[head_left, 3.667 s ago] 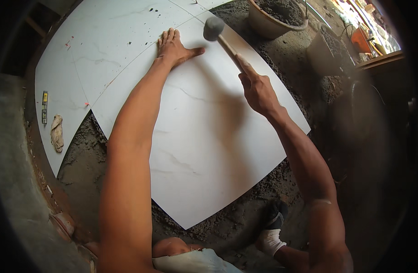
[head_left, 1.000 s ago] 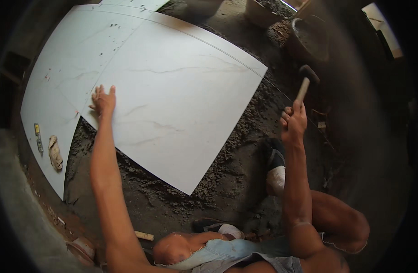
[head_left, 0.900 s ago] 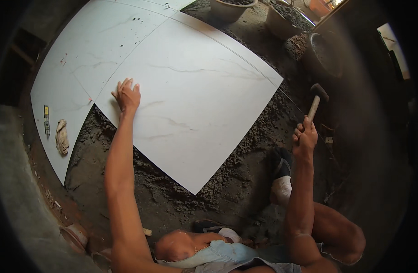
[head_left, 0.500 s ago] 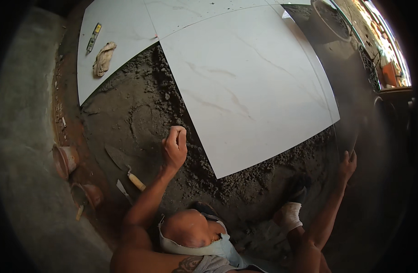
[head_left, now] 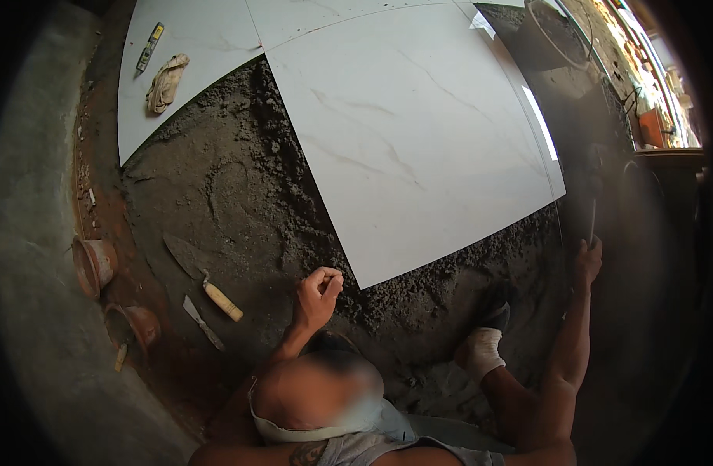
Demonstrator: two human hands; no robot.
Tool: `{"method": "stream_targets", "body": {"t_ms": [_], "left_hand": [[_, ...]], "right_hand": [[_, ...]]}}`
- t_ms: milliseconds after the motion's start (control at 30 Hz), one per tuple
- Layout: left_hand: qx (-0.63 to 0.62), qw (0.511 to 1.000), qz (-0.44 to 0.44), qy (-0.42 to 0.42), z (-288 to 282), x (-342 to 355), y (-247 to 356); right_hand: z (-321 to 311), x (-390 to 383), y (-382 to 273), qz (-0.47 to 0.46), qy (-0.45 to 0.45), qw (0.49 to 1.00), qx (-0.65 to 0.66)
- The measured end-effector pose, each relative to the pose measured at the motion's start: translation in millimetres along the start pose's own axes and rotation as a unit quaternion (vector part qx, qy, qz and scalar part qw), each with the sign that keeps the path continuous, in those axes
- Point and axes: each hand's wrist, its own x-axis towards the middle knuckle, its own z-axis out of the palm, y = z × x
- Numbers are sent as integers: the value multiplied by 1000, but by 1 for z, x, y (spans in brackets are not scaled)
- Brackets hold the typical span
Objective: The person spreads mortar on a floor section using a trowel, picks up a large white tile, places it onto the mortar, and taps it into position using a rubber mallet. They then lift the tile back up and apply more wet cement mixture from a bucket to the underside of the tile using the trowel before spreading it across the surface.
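Observation:
My left hand is low over the wet mortar bed beside the near corner of a large white marble-veined tile; its fingers are curled, and I cannot make out anything inside them. My right hand grips the upright handle of a mallet right of the tile, its head hazy. A trowel with a wooden handle and a narrow flat blade tool lie on the mortar left of my left hand.
A level and a crumpled cloth lie on the laid tiles at upper left. Two terracotta pots lie along the bare concrete edge on the left. A bucket of mortar stands at top right; my foot rests on the mortar.
My left hand has left the tile and moved down toward me over the mortar, its fingers now curled. The view has turned, showing more left floor. The mallet stays in my right hand.

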Motion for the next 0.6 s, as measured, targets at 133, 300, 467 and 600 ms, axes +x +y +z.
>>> {"method": "stream_targets", "body": {"t_ms": [133, 300, 467, 600], "left_hand": [[-10, 998, -55, -19, 0, -7, 11], [-1, 994, -100, -45, 8, -1, 27], [38, 990, -126, -42, 17, -5, 24], [-30, 990, -126, -62, 31, -14, 6]], "right_hand": [[13, -1, -4, 61, -42, 992, -104], [37, 24, 70, -33, -38, 996, -73], [15, -16, 16, -68, -32, 991, -115], [4, -28, -11, -231, -12, 972, -36]]}}
